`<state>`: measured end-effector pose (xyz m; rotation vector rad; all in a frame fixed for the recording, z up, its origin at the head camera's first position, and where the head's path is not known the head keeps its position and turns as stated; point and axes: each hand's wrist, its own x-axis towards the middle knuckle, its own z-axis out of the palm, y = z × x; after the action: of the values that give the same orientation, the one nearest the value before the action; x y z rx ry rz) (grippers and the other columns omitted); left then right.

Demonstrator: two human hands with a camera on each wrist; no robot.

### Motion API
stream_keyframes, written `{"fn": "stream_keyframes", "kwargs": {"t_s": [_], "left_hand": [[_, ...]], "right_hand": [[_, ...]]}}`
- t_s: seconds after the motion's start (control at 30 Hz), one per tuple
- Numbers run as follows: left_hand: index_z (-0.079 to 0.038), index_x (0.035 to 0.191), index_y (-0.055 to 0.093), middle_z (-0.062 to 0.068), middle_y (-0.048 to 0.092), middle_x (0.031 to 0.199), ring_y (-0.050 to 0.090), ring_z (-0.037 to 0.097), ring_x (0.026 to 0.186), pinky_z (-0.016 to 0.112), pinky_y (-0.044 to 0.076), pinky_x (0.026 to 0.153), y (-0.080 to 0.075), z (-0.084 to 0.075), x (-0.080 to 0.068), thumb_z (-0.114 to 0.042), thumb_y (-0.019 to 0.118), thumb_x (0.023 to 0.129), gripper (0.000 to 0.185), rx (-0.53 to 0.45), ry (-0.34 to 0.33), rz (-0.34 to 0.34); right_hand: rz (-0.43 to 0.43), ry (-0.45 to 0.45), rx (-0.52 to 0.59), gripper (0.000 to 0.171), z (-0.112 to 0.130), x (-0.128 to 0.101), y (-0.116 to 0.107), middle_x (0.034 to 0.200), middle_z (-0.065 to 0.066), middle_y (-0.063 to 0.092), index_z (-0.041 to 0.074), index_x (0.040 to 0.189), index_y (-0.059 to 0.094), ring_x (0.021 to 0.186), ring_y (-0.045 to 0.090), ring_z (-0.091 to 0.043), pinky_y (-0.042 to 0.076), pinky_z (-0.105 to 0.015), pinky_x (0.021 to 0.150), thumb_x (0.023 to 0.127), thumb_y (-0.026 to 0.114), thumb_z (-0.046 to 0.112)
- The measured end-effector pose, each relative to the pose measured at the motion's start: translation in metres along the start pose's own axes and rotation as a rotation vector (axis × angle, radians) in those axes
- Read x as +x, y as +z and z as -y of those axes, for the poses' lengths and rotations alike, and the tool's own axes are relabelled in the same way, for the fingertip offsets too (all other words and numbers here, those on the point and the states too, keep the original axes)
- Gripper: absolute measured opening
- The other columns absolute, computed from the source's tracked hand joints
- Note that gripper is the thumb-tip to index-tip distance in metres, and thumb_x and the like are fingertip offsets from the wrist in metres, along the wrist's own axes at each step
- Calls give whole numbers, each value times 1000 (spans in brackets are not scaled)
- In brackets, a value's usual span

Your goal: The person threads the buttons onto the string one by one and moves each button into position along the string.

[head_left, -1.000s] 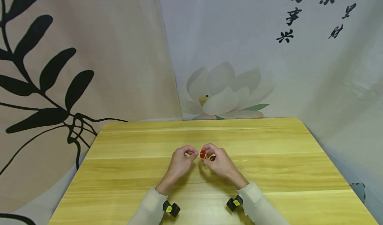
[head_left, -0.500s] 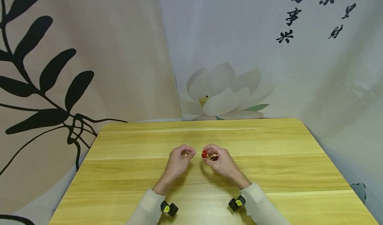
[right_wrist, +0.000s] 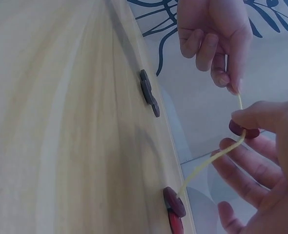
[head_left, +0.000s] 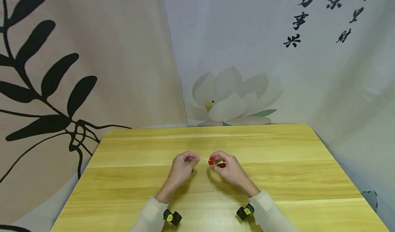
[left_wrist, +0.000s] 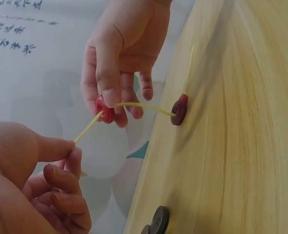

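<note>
Here the right hand (head_left: 229, 168) pinches a red button (left_wrist: 105, 109) between thumb and forefinger, its grip closed on it, with a yellow cord (left_wrist: 144, 107) running through the button. Just left of the red button, the left hand (head_left: 182, 167) pinches the cord's free end. Beyond it, a dark red button (left_wrist: 179, 109) sits threaded on the cord, against the wooden surface (head_left: 293, 177). Two dark buttons (right_wrist: 148, 91) lie on the surface near the left hand.

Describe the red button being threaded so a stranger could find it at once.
On the wooden table, look between the two hands at its middle. The red button sits on the yellow cord, pinched by the right hand; brighter than the dark red button beside it.
</note>
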<state>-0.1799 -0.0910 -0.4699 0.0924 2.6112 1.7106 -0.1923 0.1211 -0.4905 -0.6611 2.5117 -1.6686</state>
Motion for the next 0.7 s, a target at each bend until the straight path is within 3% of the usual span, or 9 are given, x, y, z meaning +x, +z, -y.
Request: {"fn": "stream_keyframes", "kwargs": {"t_s": [0.2, 0.5, 0.7], "left_hand": [[-5, 98, 71, 8, 67, 88, 55, 15, 72, 27, 47, 64, -4, 1, 0, -19, 67, 95, 14, -27, 3, 0], [-10, 93, 71, 2, 64, 82, 50, 12, 64, 23, 42, 57, -7, 1, 0, -17, 68, 94, 8, -23, 2, -16], [-9, 94, 71, 2, 63, 83, 50, 14, 65, 23, 42, 56, -9, 1, -1, -17, 68, 95, 9, -26, -9, -1]], "right_hand": [[-9, 10, -9, 27, 4, -1, 1, 100, -10, 72, 3, 114, 64, 94, 65, -29, 55, -44, 81, 89, 70, 0], [0, 6, -2, 25, 40, -8, -6, 102, -18, 70, -2, 113, 63, 97, 65, -37, 55, -49, 84, 89, 69, -2], [-2, 21, 3, 26, 35, -7, -7, 103, -18, 70, -1, 113, 63, 100, 64, -39, 53, -54, 86, 89, 69, -3]]}}
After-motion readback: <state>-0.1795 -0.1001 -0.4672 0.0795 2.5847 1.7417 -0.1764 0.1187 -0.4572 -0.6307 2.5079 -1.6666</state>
